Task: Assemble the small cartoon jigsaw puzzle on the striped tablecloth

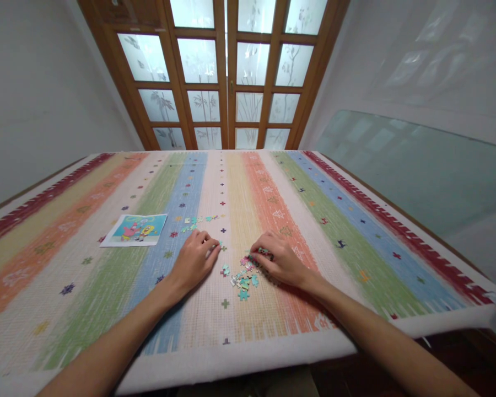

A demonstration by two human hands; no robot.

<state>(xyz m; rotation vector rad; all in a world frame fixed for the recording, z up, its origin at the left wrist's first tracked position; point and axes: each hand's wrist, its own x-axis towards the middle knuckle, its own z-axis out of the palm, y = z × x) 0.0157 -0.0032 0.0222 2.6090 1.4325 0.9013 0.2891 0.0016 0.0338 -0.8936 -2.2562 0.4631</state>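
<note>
My left hand rests on the cloth with thumb and fingertips pinched together. A small teal jigsaw puzzle piece shows at its fingertips. My right hand curls at the edge of a loose pile of puzzle pieces, and bits of pieces show within its bent fingers; how many is hidden. The pile is mostly teal, with some pink and yellow. Beyond my left hand lies a scattered row of teal pieces. To the left is a picture card with a pink and a yellow cartoon figure.
A striped, patterned tablecloth covers the large table, its near edge just below my forearms. Behind stand wooden doors with frosted panes. A glass panel leans along the right wall.
</note>
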